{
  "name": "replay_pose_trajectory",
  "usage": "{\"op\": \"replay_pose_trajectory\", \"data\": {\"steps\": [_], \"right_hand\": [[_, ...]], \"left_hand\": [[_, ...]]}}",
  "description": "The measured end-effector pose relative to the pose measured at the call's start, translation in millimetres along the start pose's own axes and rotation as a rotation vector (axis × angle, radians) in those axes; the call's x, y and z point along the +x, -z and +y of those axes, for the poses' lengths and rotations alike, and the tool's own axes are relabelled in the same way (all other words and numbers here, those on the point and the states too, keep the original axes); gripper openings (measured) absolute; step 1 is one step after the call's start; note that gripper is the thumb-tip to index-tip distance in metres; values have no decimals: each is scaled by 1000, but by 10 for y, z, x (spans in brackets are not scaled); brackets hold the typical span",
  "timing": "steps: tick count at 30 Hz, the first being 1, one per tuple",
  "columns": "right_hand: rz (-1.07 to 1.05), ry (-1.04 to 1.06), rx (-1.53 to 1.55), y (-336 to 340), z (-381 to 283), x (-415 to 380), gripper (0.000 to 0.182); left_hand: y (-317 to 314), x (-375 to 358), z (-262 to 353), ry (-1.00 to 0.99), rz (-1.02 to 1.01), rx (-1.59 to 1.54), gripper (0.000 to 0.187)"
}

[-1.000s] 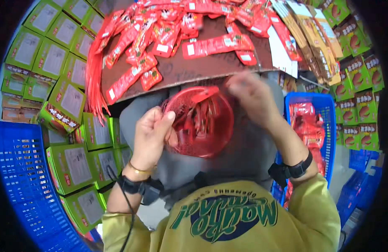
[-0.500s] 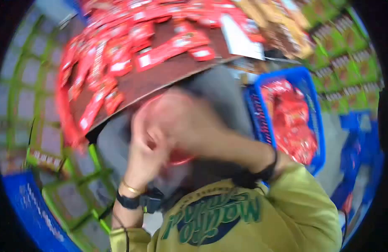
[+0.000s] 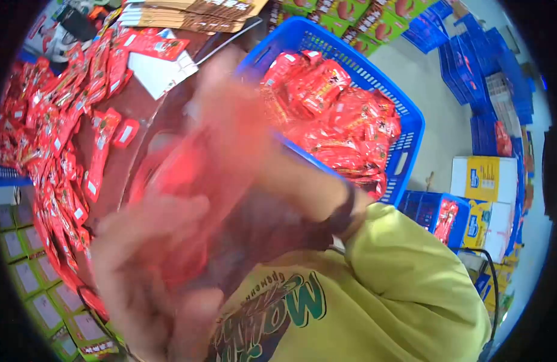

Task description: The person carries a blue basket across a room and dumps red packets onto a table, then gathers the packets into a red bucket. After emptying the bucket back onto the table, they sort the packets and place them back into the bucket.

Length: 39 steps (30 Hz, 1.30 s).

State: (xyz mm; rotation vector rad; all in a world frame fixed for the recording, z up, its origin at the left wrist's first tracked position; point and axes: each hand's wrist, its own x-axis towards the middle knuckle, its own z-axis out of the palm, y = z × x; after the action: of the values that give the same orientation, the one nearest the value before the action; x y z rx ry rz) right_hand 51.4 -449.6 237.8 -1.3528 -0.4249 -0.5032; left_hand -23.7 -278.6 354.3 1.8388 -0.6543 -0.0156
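Both hands are blurred by motion, so fine detail of each grip is hard to read. The left hand (image 3: 143,265) sits low, just in front of the yellow-green sweatshirt (image 3: 375,289), and its fingers curl around the lower part of a red mesh bag (image 3: 182,199); the grip looks closed on the bag. The right hand (image 3: 230,114) is above the bag, at its upper end, with a dark wristband (image 3: 342,211) on the forearm behind it. I cannot tell whether that grip is closed on the bag's top or only resting against it, because the fingers smear into the red of the mesh.

The bag hangs between the two hands, over the edge of the brown worktop (image 3: 119,163) and close to the chest. What it holds is too blurred to make out.

Left of the bag, many red snack packets (image 3: 61,139) lie scattered across the worktop, and a white card (image 3: 161,69) lies near its far edge. Beyond that, a stack of flat brown cartons (image 3: 194,15) rests at the worktop's far end.

Right of the bag and behind the right hand, a blue basket (image 3: 411,130) stands heaped with filled red bags (image 3: 339,120). Further right of the basket are stacked blue crates (image 3: 477,72) and a yellow and white box (image 3: 486,178). Green boxes (image 3: 31,289) are stacked low to the left of the bag, below the worktop.
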Motion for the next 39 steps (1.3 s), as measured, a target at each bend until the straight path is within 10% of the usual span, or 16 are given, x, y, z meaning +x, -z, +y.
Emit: {"op": "replay_pose_trajectory", "data": {"steps": [1, 2, 4, 6, 8, 9, 10, 11, 13, 20, 22, 26, 28, 34, 39], "right_hand": [[196, -107, 169, 547, -195, 36, 18], [389, -212, 340, 1094, -446, 35, 33], [126, -51, -694, 2008, -1649, 270, 12], [-75, -340, -1319, 2196, -1393, -120, 35], [57, -665, -1253, 2294, -1551, 136, 27], [-75, -382, -1134, 2146, -1284, -144, 34], [-180, -926, -1265, 1957, -1180, -99, 40], [-741, -775, -1484, 2396, -627, -317, 44], [-630, -1188, -1330, 2606, 309, -834, 51], [-34, -1080, -907, 2152, 1675, -758, 62], [-163, -924, -693, 2072, 1751, -772, 79], [-591, -399, -1260, 2485, 843, -994, 98], [-656, -812, -1087, 2523, 725, -1503, 92], [-968, -689, -1165, 2620, 1377, -1894, 70], [-1129, -982, -1083, 2444, 1383, -1105, 53]], "left_hand": [[-91, 74, 32, -27, 121, -60, 44], [-177, 199, -38, -193, 109, -182, 20], [-62, 219, -260, -61, -93, -38, 26], [-200, 225, -409, 178, -123, -127, 26], [-332, 219, -575, 413, -132, -200, 26], [-380, 206, -658, 416, -170, -218, 26], [-430, 203, -723, 418, -207, -236, 25], [-494, 216, -755, 433, -217, -248, 20], [-565, 281, -879, 457, -242, -276, 17], [-804, 376, -1423, 586, -171, -300, 7], [-740, 312, -1496, 584, -157, -299, 7], [-446, 162, -1377, 717, -136, -265, 8], [-364, 119, -1371, 822, -47, -311, 6], [-194, -8, -1408, 604, -51, -205, 11], [930, -691, -1632, 549, 532, 203, 6]]}}
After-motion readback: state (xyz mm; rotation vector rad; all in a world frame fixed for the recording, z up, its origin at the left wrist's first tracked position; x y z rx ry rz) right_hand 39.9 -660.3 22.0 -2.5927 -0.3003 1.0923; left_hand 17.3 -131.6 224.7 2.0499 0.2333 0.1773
